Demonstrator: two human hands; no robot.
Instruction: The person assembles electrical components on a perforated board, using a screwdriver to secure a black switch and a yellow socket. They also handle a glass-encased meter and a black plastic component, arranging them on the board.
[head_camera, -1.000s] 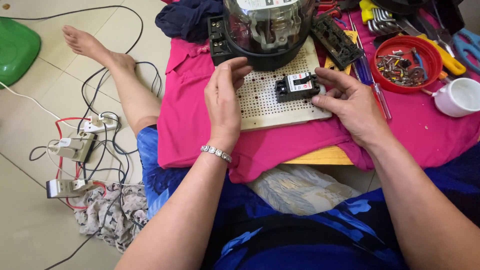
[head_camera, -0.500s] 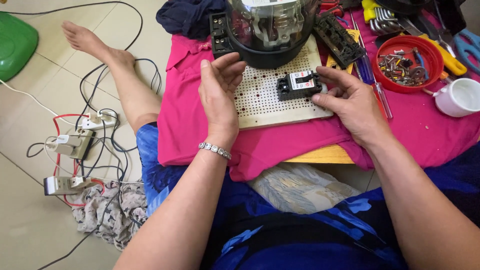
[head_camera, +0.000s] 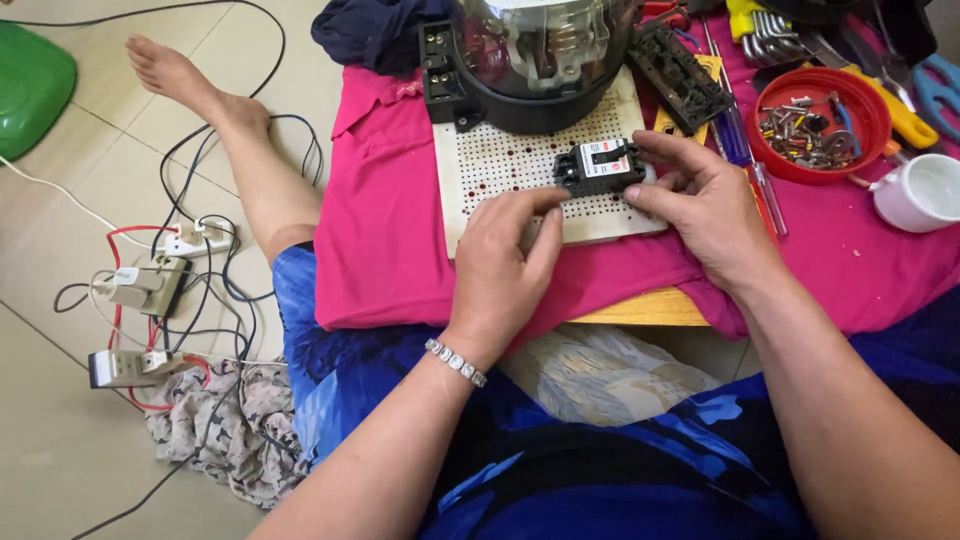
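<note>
As I look down, my right hand (head_camera: 700, 195) has its grip on the small black breaker (head_camera: 598, 166), rigid and light, on the perforated board (head_camera: 500, 170); left hand (head_camera: 505, 265) fingertips touch its end.

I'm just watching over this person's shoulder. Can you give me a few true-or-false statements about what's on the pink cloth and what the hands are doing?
1. Both hands touch the small black breaker. True.
2. The breaker sits on a perforated white board. True.
3. The red bowl is empty. False: it holds screws and small metal parts.
4. The left hand holds a screwdriver. False: its fingers rest at the breaker's edge.
5. The right hand wears a bracelet. False: the bracelet is on the left wrist.
</note>
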